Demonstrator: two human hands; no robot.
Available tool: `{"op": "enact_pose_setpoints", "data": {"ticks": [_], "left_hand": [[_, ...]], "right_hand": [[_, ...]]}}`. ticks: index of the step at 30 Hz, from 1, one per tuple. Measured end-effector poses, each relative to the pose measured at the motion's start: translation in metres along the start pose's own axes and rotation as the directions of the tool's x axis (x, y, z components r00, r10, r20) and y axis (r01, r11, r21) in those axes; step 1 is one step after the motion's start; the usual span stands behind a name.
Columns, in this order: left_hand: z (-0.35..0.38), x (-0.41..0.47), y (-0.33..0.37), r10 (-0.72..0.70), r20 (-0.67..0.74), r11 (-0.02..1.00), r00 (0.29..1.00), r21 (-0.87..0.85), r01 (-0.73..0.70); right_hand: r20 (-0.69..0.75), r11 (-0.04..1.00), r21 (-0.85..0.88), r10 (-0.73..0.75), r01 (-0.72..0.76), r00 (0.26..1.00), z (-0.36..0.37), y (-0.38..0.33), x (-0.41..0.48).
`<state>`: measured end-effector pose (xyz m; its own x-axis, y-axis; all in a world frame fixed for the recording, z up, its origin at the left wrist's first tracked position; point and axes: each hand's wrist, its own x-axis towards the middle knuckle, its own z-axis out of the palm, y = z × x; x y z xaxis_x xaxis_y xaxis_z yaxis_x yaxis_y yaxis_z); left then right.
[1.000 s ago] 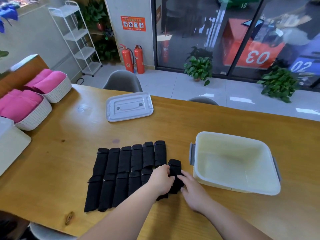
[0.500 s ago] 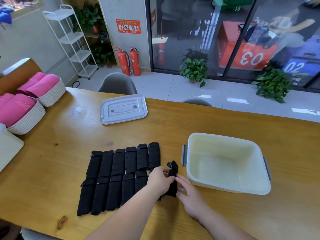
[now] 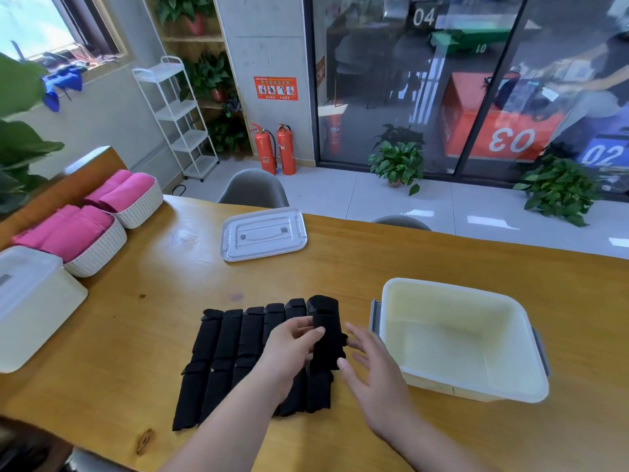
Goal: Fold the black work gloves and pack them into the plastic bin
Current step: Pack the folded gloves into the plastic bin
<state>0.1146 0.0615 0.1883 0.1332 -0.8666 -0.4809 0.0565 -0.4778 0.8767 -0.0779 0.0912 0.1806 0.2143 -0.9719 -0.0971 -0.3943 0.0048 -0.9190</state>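
Several black work gloves (image 3: 221, 352) lie side by side in a row on the wooden table (image 3: 136, 318). My left hand (image 3: 289, 349) pinches one black glove (image 3: 326, 338) at the right end of the row and holds it lifted above the others. My right hand (image 3: 371, 366) hovers just right of that glove with fingers spread, its fingertips close to the fabric. The plastic bin (image 3: 456, 338) stands to the right of my hands, with nothing inside.
The bin's grey lid (image 3: 263, 233) lies further back on the table. Two white baskets of pink towels (image 3: 126, 195) and a closed white box (image 3: 30, 301) line the left side. A grey chair (image 3: 253, 189) stands behind the table.
My left hand has lifted the rightmost glove off the table and raised it. My right hand has let go and opened beside it. The camera has tilted up.
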Motion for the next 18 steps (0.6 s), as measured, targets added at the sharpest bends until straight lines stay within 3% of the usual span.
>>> {"op": "enact_pose_setpoints", "data": {"ticks": [3, 6, 9, 11, 16, 18], "left_hand": [[0.006, -0.001, 0.016, 0.033, 0.103, 0.998, 0.994, -0.057, -0.028], [0.020, -0.002, 0.028, 0.083, 0.207, 0.993, 0.975, -0.100, -0.063], [0.040, -0.004, 0.038, 0.119, 0.285, 0.988, 0.951, -0.125, -0.086], [0.054, -0.003, 0.042, 0.125, 0.301, 0.989, 0.945, -0.115, -0.094], [0.087, 0.006, 0.043, 0.152, 0.283, 0.985, 0.947, 0.039, -0.170], [0.095, 0.013, 0.040, 0.168, 0.208, 0.957, 0.964, 0.202, -0.210]], "right_hand": [[-0.057, 0.986, 0.109, 0.129, -0.122, 0.990, -0.015, -0.014, 0.017], [-0.024, 0.949, 0.245, 0.208, -0.196, 0.978, -0.039, -0.026, 0.027], [0.004, 0.864, 0.458, 0.232, -0.208, 0.973, -0.065, -0.034, 0.028], [-0.036, 0.861, 0.468, 0.244, -0.200, 0.969, -0.080, -0.034, 0.027], [-0.069, 0.853, 0.466, 0.299, -0.234, 0.952, -0.120, -0.016, 0.030], [-0.073, 0.844, 0.469, 0.331, -0.260, 0.941, -0.139, -0.005, 0.032]]}}
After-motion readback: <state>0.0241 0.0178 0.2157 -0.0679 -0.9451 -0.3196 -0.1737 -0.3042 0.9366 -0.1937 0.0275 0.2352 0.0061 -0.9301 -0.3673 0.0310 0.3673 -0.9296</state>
